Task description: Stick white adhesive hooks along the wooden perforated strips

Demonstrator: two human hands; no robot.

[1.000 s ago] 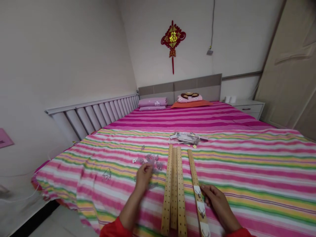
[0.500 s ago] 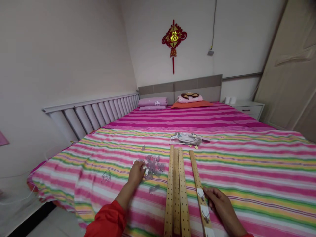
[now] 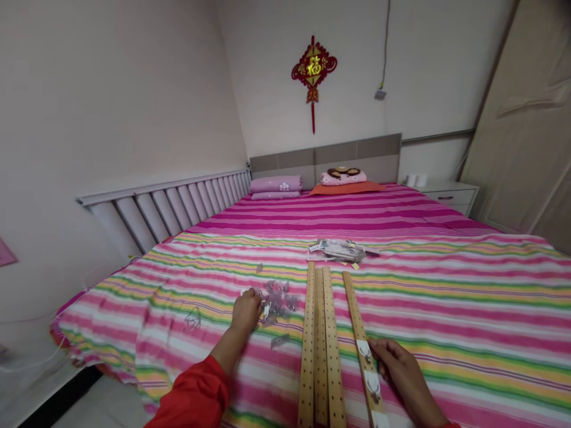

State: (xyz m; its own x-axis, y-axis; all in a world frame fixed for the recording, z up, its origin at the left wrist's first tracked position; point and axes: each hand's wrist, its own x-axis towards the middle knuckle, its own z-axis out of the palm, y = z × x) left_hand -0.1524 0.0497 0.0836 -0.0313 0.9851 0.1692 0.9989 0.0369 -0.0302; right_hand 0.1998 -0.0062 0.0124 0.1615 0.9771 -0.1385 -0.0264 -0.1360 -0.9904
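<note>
On the striped bedspread, my left hand (image 3: 246, 310) is closed at the left side of a loose heap of small clear packets (image 3: 279, 303); what its fingertips hold is hidden. Low on the right, my right hand (image 3: 399, 365) has its fingers pinched at the right edge of a perforated wooden strip (image 3: 354, 303). White cards (image 3: 371, 385) with silvery ring-shaped pieces sit along the near part of that strip. Close by on its left lie more perforated wooden strips (image 3: 307, 345), side by side, without cards.
Beyond the strips lies a pile of flat plastic packages (image 3: 339, 251). A single clear packet (image 3: 280, 341) and a thin wire-like tangle (image 3: 193, 320) rest nearer me. A white radiator (image 3: 169, 205) runs along the left wall. Folded bedding (image 3: 276, 185) lies by the headboard (image 3: 330, 156).
My left hand has shifted very slightly at the heap, and its fingers are curled further in. My right hand stays at the strip's edge.
</note>
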